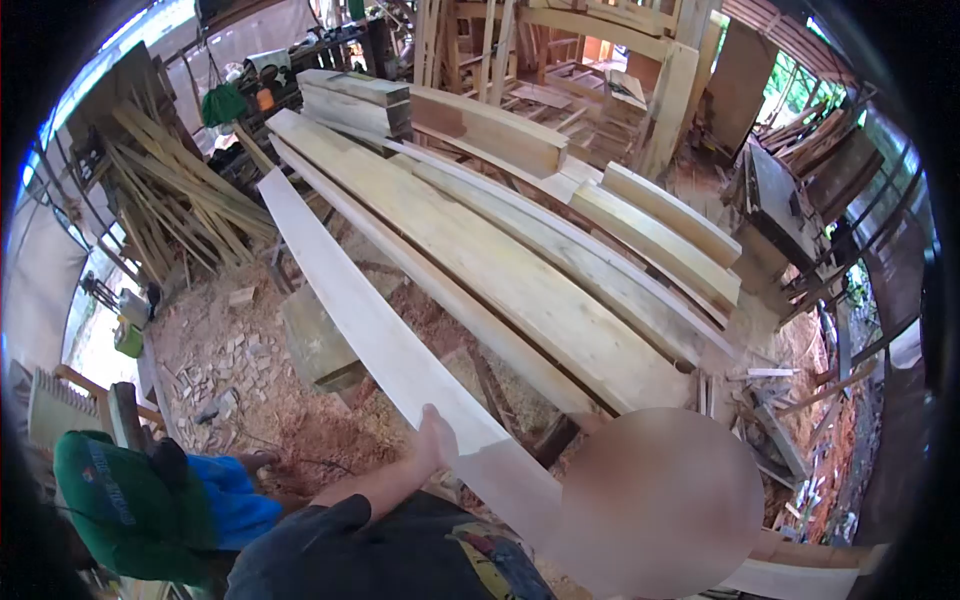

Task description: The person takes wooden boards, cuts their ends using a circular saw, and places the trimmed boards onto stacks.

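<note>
My left hand [436, 440] is closed on the near edge of a long, pale wooden plank [355, 300]. The plank slants from the upper left toward the lower right, and its near end runs into a blurred round patch. My right hand does not show; that patch covers the area around the plank's near end. Just beyond the held plank lies a thick, long timber beam [480, 255], with a narrower board [570, 270] alongside it. Beneath the held plank, a squared wood block [318, 335] sits on the ground.
Wood chips [225, 370] and sawdust cover the ground. On the left is a person in green and blue clothing [130, 500]. Thin wood strips [170, 190] lean at the back left. More thick timbers [650, 240] lie beyond the beam, before a wooden frame [670, 110].
</note>
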`<action>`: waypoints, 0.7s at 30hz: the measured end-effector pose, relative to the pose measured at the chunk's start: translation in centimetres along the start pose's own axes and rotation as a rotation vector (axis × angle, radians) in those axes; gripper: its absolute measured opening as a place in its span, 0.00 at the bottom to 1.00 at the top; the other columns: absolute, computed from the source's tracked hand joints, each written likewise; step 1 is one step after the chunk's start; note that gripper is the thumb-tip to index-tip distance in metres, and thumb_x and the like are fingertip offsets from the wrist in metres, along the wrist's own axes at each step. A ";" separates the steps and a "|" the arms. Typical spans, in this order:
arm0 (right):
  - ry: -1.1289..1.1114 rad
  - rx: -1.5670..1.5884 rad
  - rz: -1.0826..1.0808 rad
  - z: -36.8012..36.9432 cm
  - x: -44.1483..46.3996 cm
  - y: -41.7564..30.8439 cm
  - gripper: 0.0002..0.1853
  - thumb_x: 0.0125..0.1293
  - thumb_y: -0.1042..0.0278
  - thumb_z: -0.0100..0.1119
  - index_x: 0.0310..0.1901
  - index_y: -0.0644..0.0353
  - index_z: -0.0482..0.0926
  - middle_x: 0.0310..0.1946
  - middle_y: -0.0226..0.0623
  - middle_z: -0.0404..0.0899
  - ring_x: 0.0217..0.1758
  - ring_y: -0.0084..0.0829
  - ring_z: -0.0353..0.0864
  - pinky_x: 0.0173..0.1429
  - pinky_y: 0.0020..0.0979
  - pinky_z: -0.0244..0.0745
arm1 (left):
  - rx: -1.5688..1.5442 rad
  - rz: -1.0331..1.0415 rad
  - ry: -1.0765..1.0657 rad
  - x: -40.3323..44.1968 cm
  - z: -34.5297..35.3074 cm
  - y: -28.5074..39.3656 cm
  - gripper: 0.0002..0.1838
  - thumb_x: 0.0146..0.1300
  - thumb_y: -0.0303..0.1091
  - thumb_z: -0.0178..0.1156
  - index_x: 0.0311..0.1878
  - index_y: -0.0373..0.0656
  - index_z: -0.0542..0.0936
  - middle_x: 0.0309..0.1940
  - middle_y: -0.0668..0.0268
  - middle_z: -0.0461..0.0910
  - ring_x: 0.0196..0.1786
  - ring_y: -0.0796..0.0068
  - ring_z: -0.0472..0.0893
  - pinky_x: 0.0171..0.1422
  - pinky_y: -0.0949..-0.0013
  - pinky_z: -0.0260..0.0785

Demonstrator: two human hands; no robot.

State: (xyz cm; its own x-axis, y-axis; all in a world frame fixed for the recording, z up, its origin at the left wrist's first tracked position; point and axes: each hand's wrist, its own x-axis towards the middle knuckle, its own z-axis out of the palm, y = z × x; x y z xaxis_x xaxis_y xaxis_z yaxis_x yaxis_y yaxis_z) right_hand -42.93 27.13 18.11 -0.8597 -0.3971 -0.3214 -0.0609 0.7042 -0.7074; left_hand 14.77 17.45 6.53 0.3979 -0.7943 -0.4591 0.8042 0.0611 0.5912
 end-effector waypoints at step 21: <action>-0.256 -0.553 -0.020 0.7 11.3 15.1 0.29 0.75 0.48 0.45 0.68 0.60 0.73 0.60 0.42 0.80 0.62 0.44 0.79 0.68 0.43 0.71 | 0.415 -0.409 0.256 0.3 -5.5 0.6 0.37 0.74 0.69 0.43 0.66 0.45 0.73 0.59 0.57 0.79 0.61 0.52 0.79 0.60 0.40 0.76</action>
State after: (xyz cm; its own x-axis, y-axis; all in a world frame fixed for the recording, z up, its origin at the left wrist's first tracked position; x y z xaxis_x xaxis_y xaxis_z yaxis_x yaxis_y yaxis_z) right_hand -53.21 32.86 3.36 -0.7106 -0.4938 -0.5012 -0.3892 0.8693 -0.3048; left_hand 17.79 20.52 3.12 0.2293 -0.5313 -0.8155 0.6956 -0.4966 0.5191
